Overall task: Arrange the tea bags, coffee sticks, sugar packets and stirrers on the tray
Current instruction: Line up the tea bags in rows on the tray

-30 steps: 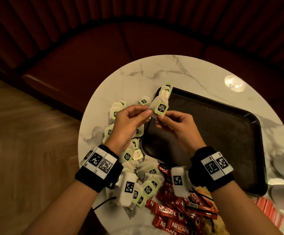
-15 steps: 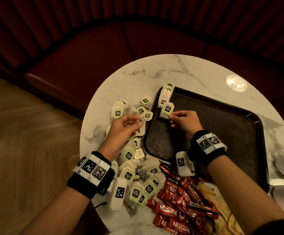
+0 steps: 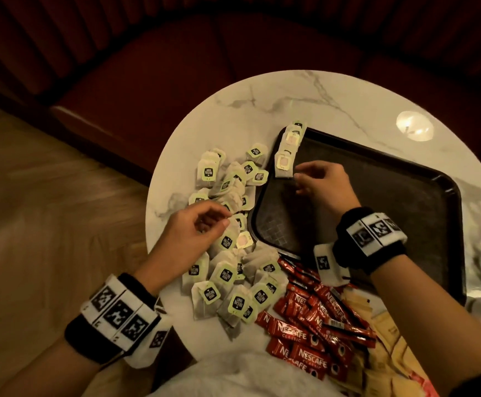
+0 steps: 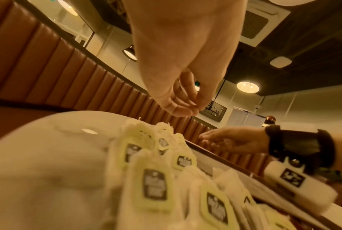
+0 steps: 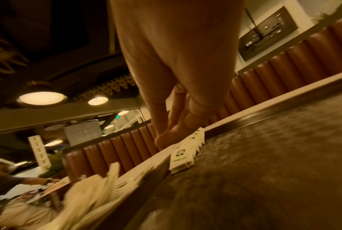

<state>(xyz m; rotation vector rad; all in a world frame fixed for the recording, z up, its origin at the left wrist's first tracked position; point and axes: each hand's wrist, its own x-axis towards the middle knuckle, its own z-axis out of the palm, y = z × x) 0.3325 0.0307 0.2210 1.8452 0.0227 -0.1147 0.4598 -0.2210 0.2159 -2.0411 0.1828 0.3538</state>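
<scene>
Several tea bags [image 3: 288, 144] are already laid in an overlapping row along the far-left edge of the tray [image 3: 405, 224], each one partly covering the one behind it; it is judged that this shingled order is chosen so that every tag stays readable and the row takes little room. The nearest tea bag [image 3: 284, 165] of the row is touched at its near right corner by the fingertips of the right hand [image 3: 322, 181]; the fingers are bent and brought close to the thumb, but whether the corner is truly pinched or only pressed cannot be told from these views. The long axis of this bag runs along the tray's left rim, away from the person, and its tag faces up; in the right wrist view the row [image 5: 187, 149] is seen leaning against the rim.

The left hand [image 3: 193, 230] is held above the loose pile of tea bags [image 3: 227, 270] on the marble table [image 3: 262, 104], left of the tray; its thumb and forefinger nearly meet, yet nothing is seen between them, so it is judged empty and ready to take the next bag. The bags of the pile point in many directions. The coffee sticks [image 3: 313, 333] and the sugar packets [image 3: 382, 328] are heaped near the person, not yet on the tray; no stirrers can be made out for certain.
</scene>
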